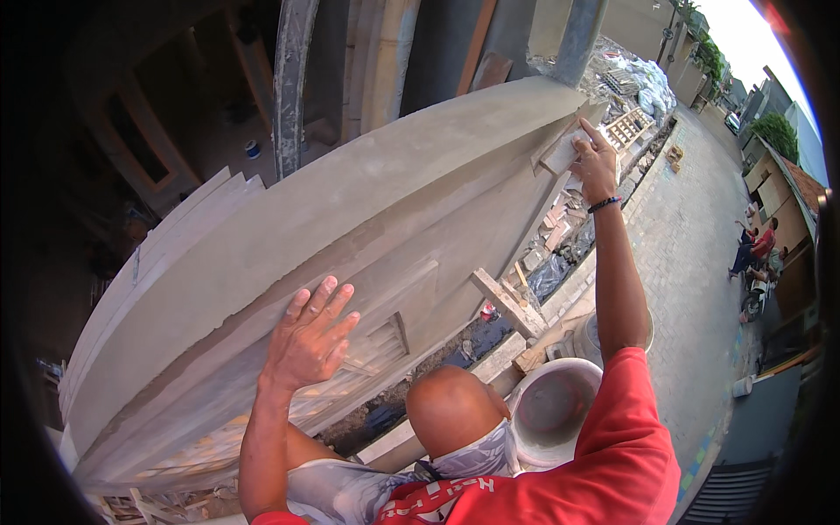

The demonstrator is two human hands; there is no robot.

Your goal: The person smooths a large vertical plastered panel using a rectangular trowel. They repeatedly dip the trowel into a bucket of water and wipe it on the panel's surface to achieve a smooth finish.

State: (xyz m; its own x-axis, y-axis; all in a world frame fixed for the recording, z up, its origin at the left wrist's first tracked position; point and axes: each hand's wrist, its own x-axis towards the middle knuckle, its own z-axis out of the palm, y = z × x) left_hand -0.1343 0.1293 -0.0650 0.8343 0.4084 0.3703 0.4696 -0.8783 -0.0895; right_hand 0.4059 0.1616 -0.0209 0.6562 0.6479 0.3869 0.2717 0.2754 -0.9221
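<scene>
Float (560, 156), pale and flat: at the far right end of the wall (477, 223), just under the grey ledge (350, 166). Right hand (597, 168) has its fingers closed on it; the grip is partly hidden by the hand. Contact between float and wall cannot be judged.

Left hand (308, 339): fingers extended and slightly spread, in front of the wall, well apart from the float. Whether it touches the wall cannot be told.

Obstructions: grey pole (580, 39) rises at the ledge's far end, just beyond the float. Timber (509, 302) juts out from the wall's foot, between the two hands. Person's bent knee (451, 411) sits between the left hand and a round tub (560, 398) with grey residue inside. Bucket (588, 337) just beyond the tub, partly covered by the right arm.

Farther out: rubble (556, 227) along the wall's foot; pale grid (628, 129) near the right hand; white bags (652, 87) heaped behind. Paved street (691, 192) at right, with seated people (763, 247) and a motorbike (752, 302) on its far side.
</scene>
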